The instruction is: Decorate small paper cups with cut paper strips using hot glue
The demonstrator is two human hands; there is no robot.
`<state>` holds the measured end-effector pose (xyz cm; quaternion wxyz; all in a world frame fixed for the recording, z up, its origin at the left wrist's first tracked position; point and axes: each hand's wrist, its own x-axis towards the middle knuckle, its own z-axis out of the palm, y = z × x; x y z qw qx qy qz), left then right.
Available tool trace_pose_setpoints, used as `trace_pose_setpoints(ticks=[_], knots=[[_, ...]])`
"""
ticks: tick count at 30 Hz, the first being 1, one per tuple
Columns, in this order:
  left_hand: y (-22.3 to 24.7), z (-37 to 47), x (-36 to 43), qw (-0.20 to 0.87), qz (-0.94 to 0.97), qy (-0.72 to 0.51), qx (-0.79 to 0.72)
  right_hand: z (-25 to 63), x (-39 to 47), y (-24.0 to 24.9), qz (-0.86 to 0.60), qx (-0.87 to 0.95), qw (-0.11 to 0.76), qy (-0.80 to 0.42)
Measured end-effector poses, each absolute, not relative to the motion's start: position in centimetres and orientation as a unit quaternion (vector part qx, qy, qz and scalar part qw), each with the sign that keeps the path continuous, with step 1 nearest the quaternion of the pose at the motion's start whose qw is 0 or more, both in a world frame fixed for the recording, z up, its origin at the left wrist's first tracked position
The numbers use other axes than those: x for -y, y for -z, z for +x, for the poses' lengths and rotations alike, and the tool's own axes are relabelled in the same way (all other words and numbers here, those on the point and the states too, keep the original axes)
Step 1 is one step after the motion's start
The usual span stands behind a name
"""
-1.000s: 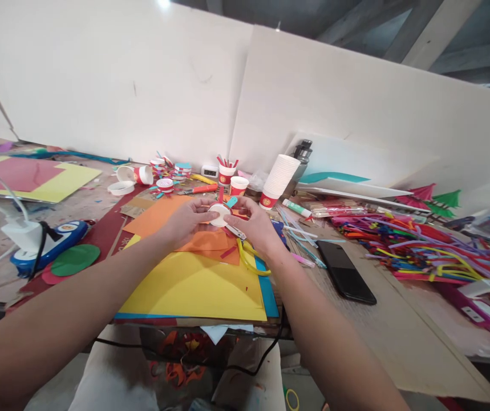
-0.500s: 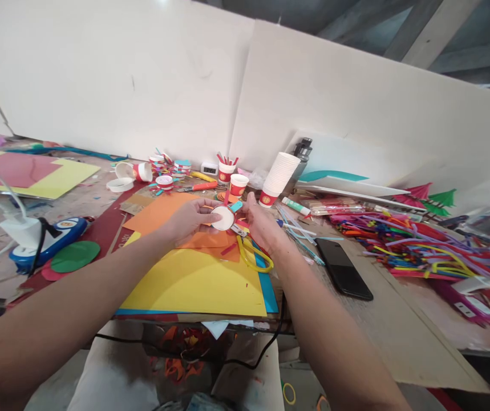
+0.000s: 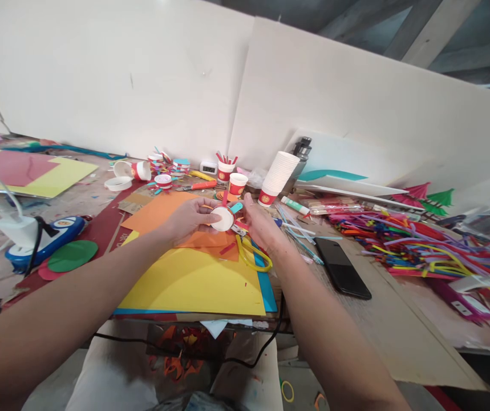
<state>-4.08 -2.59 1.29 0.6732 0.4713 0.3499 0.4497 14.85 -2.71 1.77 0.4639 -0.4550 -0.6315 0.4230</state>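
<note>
Between my hands is a small round white paper piece [image 3: 222,219], with a red strip [image 3: 225,198] and a blue strip [image 3: 237,208] sticking out from its rim. My left hand [image 3: 193,220] pinches its left edge with thumb and fingers. Close by on the right, my right hand [image 3: 258,221] is curled with its thumb up at the blue strip's side; what its fingertips grip is hidden. Yellow-handled scissors [image 3: 253,254] lie under my right hand, on orange paper [image 3: 159,211] and yellow paper [image 3: 197,285].
Behind stand a stack of paper cups [image 3: 281,174], a single cup [image 3: 238,184] and a cup of red strips [image 3: 226,169]. A phone [image 3: 343,268] and pipe cleaners [image 3: 420,242] lie right. A blue power strip [image 3: 48,242] sits left.
The view has shifted very slightly. Both hands stay around the round piece in nearly the same pose.
</note>
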Motion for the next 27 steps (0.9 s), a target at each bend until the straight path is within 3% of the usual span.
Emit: trace_pose_setpoints(ticks=[10,27], knots=[[-1.29,-4.16,2.65,0.672,0.479,-0.446,-0.347,15.06,2.36,-1.08,-0.406,0.607,0.484,-0.482],[-0.89,-4.1,2.58,0.647,0.522,-0.433,-0.348,15.0,2.73,-1.77,-0.429,0.634,0.482,-0.427]])
